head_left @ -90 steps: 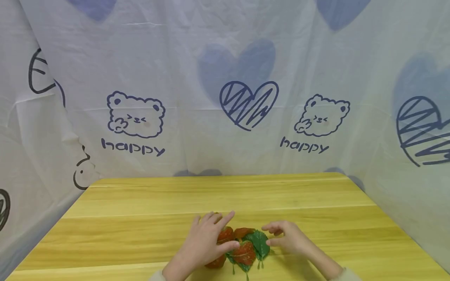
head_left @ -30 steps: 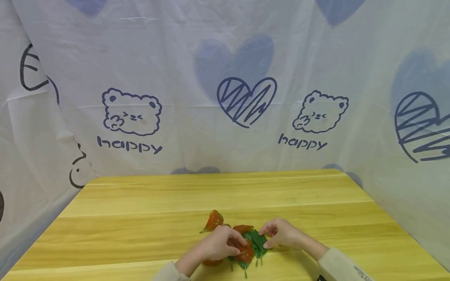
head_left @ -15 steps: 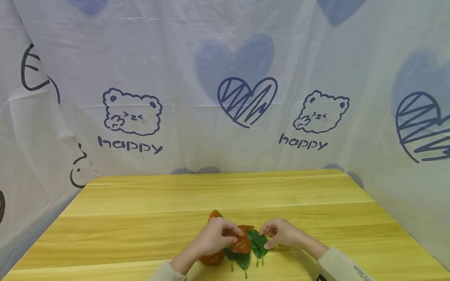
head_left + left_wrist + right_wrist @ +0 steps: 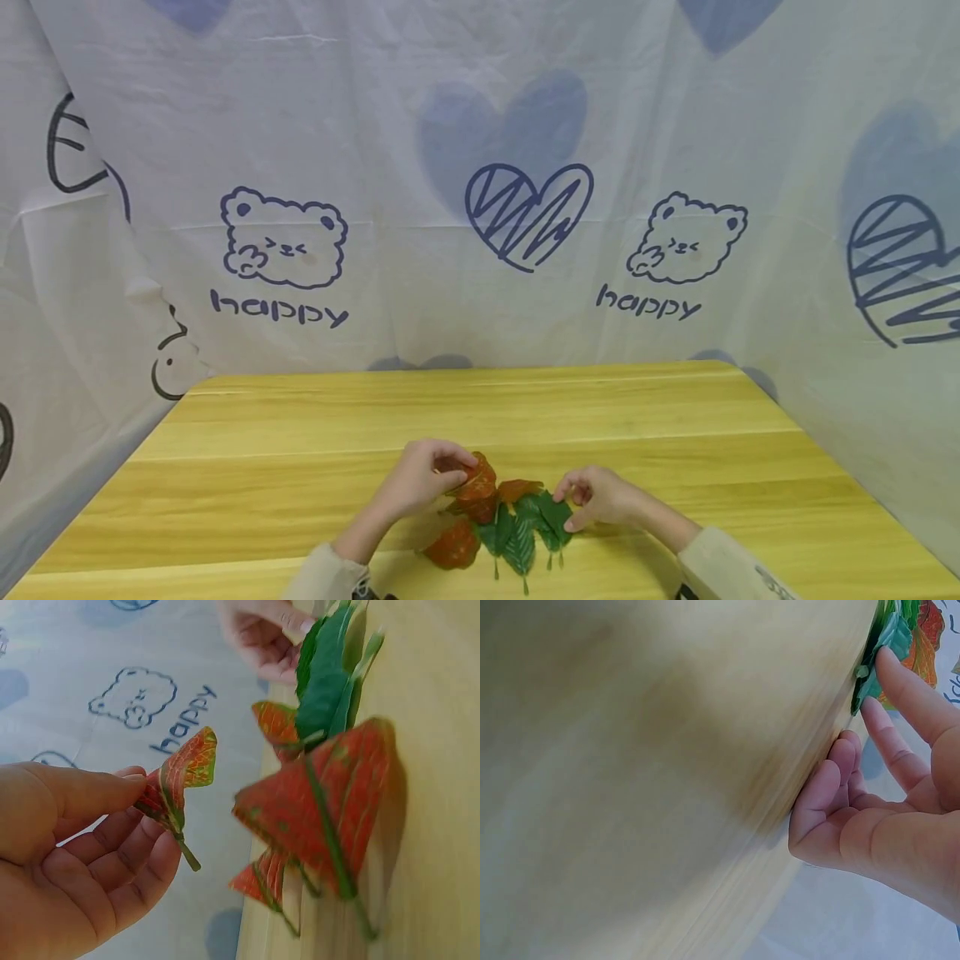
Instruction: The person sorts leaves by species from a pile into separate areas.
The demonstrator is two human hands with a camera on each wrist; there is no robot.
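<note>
Hanging beyond the wood-grain tabletop (image 4: 337,425) at twelve o'clock is a bear-print cloth (image 4: 408,192); left hand (image 4: 420,477) is pinching red leaf (image 4: 172,786), right hand (image 4: 607,497) green leaf (image 4: 555,510).

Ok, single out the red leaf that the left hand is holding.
It is the leftmost red leaf in the left wrist view, pinched in the left hand; no hand holds the other red leaves.

Head view — forward, down over table (image 4: 300,421); wrist views — close in, tilted, sharing green leaves (image 4: 325,694).
</note>
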